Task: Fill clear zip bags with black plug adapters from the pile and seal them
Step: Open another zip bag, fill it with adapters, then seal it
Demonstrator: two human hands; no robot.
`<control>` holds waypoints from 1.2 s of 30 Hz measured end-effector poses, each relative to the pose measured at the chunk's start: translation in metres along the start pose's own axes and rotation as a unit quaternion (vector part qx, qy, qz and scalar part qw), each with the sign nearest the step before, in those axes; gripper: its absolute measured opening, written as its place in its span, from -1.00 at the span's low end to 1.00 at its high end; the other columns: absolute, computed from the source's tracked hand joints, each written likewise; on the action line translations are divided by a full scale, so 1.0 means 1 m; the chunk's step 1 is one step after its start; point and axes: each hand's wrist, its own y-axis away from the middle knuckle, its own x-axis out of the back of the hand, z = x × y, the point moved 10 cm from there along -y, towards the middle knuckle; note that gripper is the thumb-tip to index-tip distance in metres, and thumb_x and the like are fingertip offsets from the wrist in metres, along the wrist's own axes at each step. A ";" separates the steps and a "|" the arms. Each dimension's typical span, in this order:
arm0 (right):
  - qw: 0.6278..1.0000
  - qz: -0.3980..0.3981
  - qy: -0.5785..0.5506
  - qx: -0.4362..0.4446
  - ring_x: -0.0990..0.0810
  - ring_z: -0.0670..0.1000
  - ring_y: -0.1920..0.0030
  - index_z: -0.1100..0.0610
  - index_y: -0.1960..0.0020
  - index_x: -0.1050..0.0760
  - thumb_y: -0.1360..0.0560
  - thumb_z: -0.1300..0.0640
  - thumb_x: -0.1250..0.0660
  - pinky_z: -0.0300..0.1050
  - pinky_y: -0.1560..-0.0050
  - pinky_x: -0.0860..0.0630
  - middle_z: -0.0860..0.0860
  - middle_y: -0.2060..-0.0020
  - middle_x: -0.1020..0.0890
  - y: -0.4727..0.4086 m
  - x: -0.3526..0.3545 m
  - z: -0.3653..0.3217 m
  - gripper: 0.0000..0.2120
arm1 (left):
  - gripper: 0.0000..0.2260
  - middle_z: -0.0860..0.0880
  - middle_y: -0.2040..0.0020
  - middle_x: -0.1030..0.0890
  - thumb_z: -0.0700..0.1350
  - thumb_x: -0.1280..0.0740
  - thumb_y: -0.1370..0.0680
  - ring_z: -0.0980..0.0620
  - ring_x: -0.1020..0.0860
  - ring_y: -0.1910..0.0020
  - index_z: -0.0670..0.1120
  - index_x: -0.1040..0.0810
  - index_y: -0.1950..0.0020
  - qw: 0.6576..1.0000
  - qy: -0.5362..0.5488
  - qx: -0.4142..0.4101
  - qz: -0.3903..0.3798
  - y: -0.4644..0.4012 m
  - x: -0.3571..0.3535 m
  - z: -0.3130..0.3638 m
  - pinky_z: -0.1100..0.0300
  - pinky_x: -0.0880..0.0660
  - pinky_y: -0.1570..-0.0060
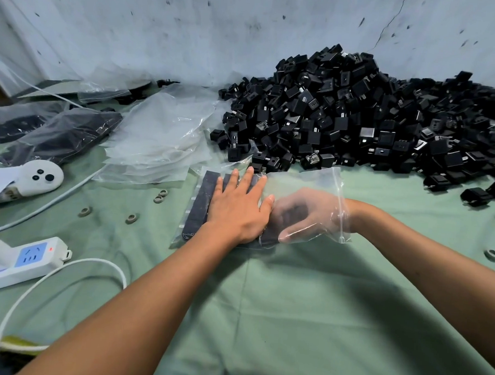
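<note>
Clear zip bag (304,182) lay flat on the green cloth (291,306), long axis running left-right, mouth toward the right. Left hand (239,210) was on top of the bag's left half, fingers straight and spread, pressing the rows of black plug adapters (202,202) already packed inside. Right hand (302,216) was in through the open mouth, seen through the plastic; fingers looked curled around a dark adapter, but blur made the grip uncertain. Free space in the bag sat just right of the packed rows, directly at the right fingertips, so right hand was the nearer one for the next placement. Zip edge was not sealed. Loose adapter pile (360,121) lay behind the bag, near the right arm. Empty bag stack (159,141) lay back-left.
</note>
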 end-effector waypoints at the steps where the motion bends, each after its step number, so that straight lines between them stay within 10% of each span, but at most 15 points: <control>1: 1.000 -0.004 0.001 0.000 -0.54 -0.04 0.25 0.09 0.10 -0.64 -0.49 -0.02 -0.56 -0.11 0.18 -0.49 0.11 0.24 -0.62 0.000 0.001 -0.001 -0.80 | -0.43 0.00 -0.70 0.13 0.25 0.15 -0.69 -0.09 0.17 -0.67 0.13 0.05 -0.69 1.000 0.001 -0.001 0.000 0.000 0.000 -0.001 -0.17 0.23 -0.61; 10: 0.998 -0.010 -0.056 -0.032 -0.70 0.01 -0.08 0.04 -0.08 -0.73 -0.56 0.06 -0.49 -0.19 -0.13 -0.57 0.02 -0.06 -0.72 0.004 0.005 0.009 -0.87 | -0.42 0.01 -0.70 0.14 0.28 0.17 -0.67 -0.08 0.18 -0.67 0.15 0.08 -0.69 1.000 0.000 -0.009 -0.002 0.001 -0.001 -0.001 -0.18 0.23 -0.61; 16: 0.998 0.033 0.026 -0.040 -0.69 0.01 0.05 0.12 -0.06 -0.74 -0.54 0.12 -0.50 0.01 -0.19 -0.60 0.02 0.07 -0.76 -0.003 0.010 0.004 -0.88 | -0.45 0.02 -0.69 0.13 0.25 0.19 -0.69 -0.07 0.17 -0.67 0.17 0.09 -0.68 0.999 0.027 -0.008 -0.021 0.000 0.002 -0.001 -0.17 0.23 -0.61; 22: 0.997 0.049 0.052 -0.034 -0.69 -0.01 0.03 0.20 -0.13 -0.73 -0.55 0.19 -0.49 -0.16 -0.11 -0.59 -0.04 0.07 -0.70 0.000 0.011 -0.003 -0.82 | -0.54 -0.05 -0.56 -0.40 0.12 0.04 -0.74 -0.06 -0.33 -0.55 0.07 -0.40 -0.57 0.951 0.295 0.051 0.072 0.002 0.040 -0.024 0.03 -0.22 -0.52; 36: 0.997 0.054 0.035 -0.052 -0.66 -0.19 0.17 -0.04 0.03 -0.75 -0.57 0.02 -0.47 -0.35 0.07 -0.52 -0.13 0.15 -0.76 -0.005 0.012 0.009 -0.92 | -0.51 0.05 -0.69 -0.02 0.10 0.08 -0.74 -0.03 0.06 -0.67 0.07 -0.09 -0.68 0.997 0.067 -0.023 0.011 0.007 0.012 -0.009 -0.03 0.13 -0.63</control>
